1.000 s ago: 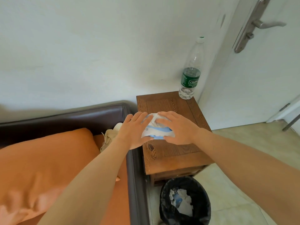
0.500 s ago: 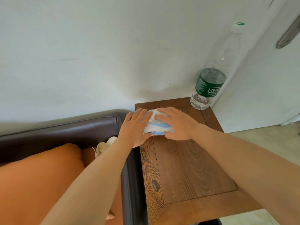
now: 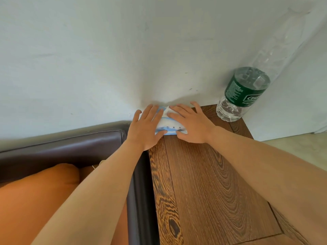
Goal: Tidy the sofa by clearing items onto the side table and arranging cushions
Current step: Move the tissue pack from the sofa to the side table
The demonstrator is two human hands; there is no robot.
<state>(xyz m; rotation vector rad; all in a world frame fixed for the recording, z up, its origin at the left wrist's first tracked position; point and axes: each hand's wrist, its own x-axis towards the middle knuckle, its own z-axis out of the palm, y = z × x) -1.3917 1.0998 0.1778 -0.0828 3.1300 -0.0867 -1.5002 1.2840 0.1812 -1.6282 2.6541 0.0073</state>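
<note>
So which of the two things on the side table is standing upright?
The plastic bottle with the green label, by the wall; the white-and-blue tissue pack lies flat under both hands.

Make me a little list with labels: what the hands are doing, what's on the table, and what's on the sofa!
left hand: left hand lies flat on the pack, fingers straight
right hand: right hand also flat on the pack
pack: white and blue, at the table's back edge by the wall
bottle: clear bottle with a green label, upright in the table's far corner
sofa: dark sofa holding an orange cushion
</note>
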